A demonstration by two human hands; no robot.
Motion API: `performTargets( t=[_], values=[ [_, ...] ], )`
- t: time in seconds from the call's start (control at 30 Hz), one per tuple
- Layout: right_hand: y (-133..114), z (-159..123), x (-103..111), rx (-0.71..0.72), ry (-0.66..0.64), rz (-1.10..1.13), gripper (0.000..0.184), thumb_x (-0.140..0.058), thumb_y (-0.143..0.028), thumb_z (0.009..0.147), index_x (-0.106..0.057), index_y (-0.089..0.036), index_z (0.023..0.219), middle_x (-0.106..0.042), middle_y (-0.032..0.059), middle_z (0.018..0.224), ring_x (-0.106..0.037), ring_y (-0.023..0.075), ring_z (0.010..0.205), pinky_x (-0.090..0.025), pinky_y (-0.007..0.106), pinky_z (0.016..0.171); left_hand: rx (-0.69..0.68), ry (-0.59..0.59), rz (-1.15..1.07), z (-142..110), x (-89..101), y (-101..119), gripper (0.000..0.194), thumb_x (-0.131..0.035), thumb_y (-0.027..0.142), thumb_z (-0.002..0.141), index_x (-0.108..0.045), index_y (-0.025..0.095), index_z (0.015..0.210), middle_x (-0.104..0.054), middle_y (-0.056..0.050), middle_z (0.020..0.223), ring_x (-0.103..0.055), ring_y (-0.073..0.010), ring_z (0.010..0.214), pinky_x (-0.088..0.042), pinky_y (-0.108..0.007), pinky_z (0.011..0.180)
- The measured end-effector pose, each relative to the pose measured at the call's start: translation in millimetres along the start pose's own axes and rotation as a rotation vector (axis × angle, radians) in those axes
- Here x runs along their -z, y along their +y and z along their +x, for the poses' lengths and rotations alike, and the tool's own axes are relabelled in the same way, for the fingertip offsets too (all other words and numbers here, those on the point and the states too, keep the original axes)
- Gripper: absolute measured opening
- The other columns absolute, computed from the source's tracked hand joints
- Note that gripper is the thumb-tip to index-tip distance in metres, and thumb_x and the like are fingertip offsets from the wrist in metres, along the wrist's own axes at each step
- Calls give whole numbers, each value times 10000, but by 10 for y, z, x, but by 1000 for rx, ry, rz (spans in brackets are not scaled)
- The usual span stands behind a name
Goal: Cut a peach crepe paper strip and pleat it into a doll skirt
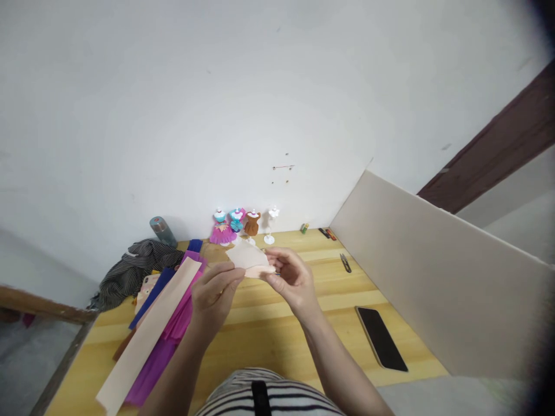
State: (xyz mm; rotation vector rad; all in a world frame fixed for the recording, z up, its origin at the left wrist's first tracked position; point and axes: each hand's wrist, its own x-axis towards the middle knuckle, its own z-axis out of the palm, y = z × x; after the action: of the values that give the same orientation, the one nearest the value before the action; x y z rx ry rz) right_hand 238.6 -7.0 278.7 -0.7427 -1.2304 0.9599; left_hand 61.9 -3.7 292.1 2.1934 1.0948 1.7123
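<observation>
Above the middle of the table I hold a pale peach piece of crepe paper (249,255), folded along its lower edge. My left hand (215,292) pinches its left end between thumb and fingers. Its right end is in my right hand (295,280), with the thumb below and the fingers curled behind. A thin dark bit shows by the right fingertips, too small to make out. Just behind the crepe paper stand small dress forms: one in a pink skirt (222,233), one in blue (236,222), one in brown (252,224), and a bare white one (272,222).
On the left lie a long peach strip (150,335), purple strips (151,375), a blue strip (152,297), striped cloth (136,271) and a flask (163,231). To the right are thread snips (346,263), a phone (381,339) and a white partition (433,271). A wall closes off the back.
</observation>
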Motion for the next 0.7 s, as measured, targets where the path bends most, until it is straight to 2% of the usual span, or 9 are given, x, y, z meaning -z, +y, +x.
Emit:
performTargets(
  t=[0.07,0.13,0.33,0.53,0.7],
  values=[
    [32,19,-1,-68,-27,126,382,-706,-363,755,-610,-238,1103,-629,54,931,-589,171,823,-471,291,681,-39,-25,37,-13,12,-10,148,-615,142,795,-745,213,802,-732,-42,789,-685,-140,705,-562,-222,667],
    [59,49,-10,-127,-4,199,400,-705,-377,752,-602,-245,1116,-615,30,886,-572,139,750,-449,260,630,-94,-73,49,-20,23,-14,157,-603,135,804,-742,207,809,-729,-45,781,-686,-136,699,-560,-209,657],
    [182,122,-56,-328,66,194,413,-787,-318,632,-634,-204,999,-541,-42,668,-464,82,538,-356,223,510,-221,-176,65,-39,34,-26,206,-541,95,829,-718,191,874,-727,-55,817,-686,-138,726,-556,-213,670],
    [259,112,-63,-378,175,226,352,-752,-367,656,-630,-174,924,-519,-62,551,-425,72,470,-321,219,481,-194,-205,94,-93,48,-71,195,-530,93,833,-703,181,849,-727,-62,810,-689,-138,710,-556,-207,644],
    [307,128,-100,-415,125,204,432,-795,-348,591,-636,-189,959,-528,-67,575,-453,78,481,-335,218,476,-206,-294,64,-171,51,-124,203,-512,78,836,-688,175,861,-727,-62,811,-690,-133,711,-555,-204,650]
  ],
)
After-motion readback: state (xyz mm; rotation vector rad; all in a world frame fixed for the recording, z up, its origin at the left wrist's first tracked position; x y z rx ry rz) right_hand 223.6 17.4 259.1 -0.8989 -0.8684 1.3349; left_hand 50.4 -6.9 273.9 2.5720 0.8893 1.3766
